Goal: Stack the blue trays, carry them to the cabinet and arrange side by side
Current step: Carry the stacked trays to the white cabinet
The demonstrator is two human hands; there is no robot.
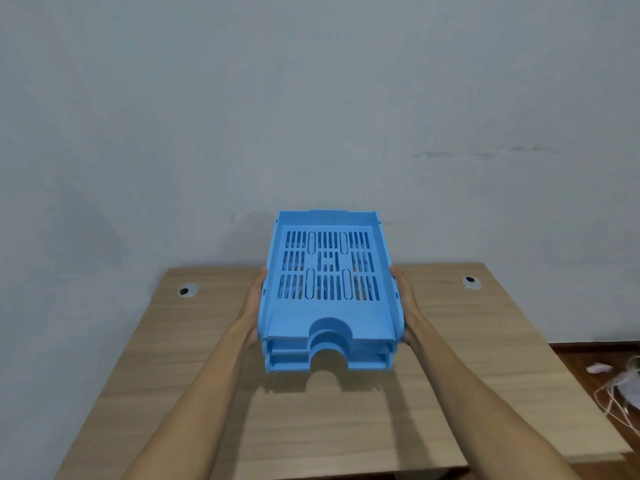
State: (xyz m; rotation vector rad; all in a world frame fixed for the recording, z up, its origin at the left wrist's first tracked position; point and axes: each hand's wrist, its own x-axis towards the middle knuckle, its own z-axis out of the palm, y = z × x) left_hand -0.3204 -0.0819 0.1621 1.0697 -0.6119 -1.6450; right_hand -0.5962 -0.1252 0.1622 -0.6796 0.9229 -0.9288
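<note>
From the head camera, the blue trays sit one on top of another in a stack, lifted just above the tabletop, with their shadow under them. The left hand presses one long side and the right hand presses the other, so the stack stays level and together. It looks ready to carry. No cabinet is in sight.

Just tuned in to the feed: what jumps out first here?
A stack of blue trays at centre frame, held off the wooden desk, with its shadow on the wood below. The left hand and right hand clamp its two long sides. Loose white cables lie on the floor at far right.
</note>
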